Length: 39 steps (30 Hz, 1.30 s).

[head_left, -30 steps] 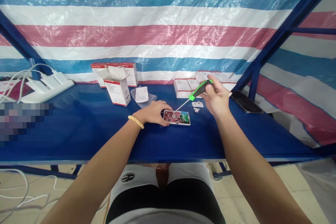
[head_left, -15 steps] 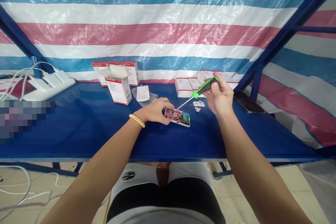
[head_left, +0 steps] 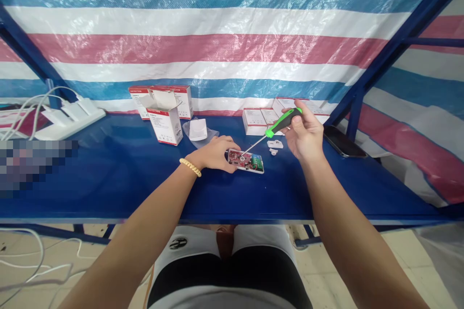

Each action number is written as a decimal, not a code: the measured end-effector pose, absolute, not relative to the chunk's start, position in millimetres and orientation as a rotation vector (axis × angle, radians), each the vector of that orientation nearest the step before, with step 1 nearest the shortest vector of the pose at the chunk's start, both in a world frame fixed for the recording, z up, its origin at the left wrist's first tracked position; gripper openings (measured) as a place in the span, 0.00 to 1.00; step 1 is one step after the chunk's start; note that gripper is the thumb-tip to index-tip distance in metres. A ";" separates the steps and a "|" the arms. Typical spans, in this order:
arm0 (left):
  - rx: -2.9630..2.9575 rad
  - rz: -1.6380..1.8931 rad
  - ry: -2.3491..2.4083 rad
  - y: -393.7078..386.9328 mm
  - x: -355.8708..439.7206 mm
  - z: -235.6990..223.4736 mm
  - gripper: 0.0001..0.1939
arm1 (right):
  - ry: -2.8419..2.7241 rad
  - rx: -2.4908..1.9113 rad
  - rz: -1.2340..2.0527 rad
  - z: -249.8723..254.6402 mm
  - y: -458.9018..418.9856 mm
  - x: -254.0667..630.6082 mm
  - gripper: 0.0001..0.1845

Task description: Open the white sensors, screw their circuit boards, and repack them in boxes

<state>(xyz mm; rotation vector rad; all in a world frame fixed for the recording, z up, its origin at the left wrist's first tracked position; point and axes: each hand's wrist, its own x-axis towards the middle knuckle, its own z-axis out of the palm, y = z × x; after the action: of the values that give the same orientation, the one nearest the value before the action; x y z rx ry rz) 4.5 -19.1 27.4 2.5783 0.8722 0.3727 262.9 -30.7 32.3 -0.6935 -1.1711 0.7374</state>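
My left hand [head_left: 218, 153] grips the left end of an opened white detector [head_left: 246, 161], its red circuit board and a green-blue battery facing up. In my right hand [head_left: 306, 131] is a screwdriver [head_left: 281, 123] with a green and black handle, held at a slant. Its tip reaches down to the board, close to a small round part; whether it touches is too small to tell. Just right of the detector lie a white bracket [head_left: 275, 144] and a smaller white piece [head_left: 273, 152]. A white cover [head_left: 197, 130] rests on a clear plastic bag behind my left hand.
An open detector box [head_left: 165, 125] stands at the back left before other boxes. More white boxes [head_left: 253, 120] lie behind my right hand. A black phone [head_left: 343, 141] is at the right, a power strip [head_left: 70, 124] with cables at the left. Striped sheeting hangs behind the blue table [head_left: 232, 200].
Both hands keep their grip, and the screwdriver stays at the board. The detector appears turned very slightly. The whole view has shifted a little.
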 end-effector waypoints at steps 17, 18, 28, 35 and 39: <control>2.606 0.303 0.900 -14.6 6.1 20.1 0.25 | -1.737 -0.711 0.628 91.9 -24.6 209.2 0.26; 2.607 0.305 0.905 -14.7 6.1 20.0 0.24 | -1.789 -0.689 0.596 94.4 -23.2 201.7 0.26; 2.572 0.287 0.918 -15.8 6.4 20.2 0.28 | -1.745 -0.651 0.514 76.3 -14.5 180.1 0.31; 2.542 0.328 0.865 -13.7 6.9 16.7 0.27 | -1.629 -0.535 0.864 73.0 -13.6 206.1 0.32; 2.533 0.324 0.885 -14.9 7.1 17.4 0.29 | -1.564 -0.517 0.861 71.9 -15.1 200.9 0.27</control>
<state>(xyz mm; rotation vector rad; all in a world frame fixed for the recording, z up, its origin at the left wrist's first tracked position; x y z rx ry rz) 7.1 -14.9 17.4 2.5334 0.8850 0.3242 200.9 -15.1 71.9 -0.5171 -1.5638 0.8608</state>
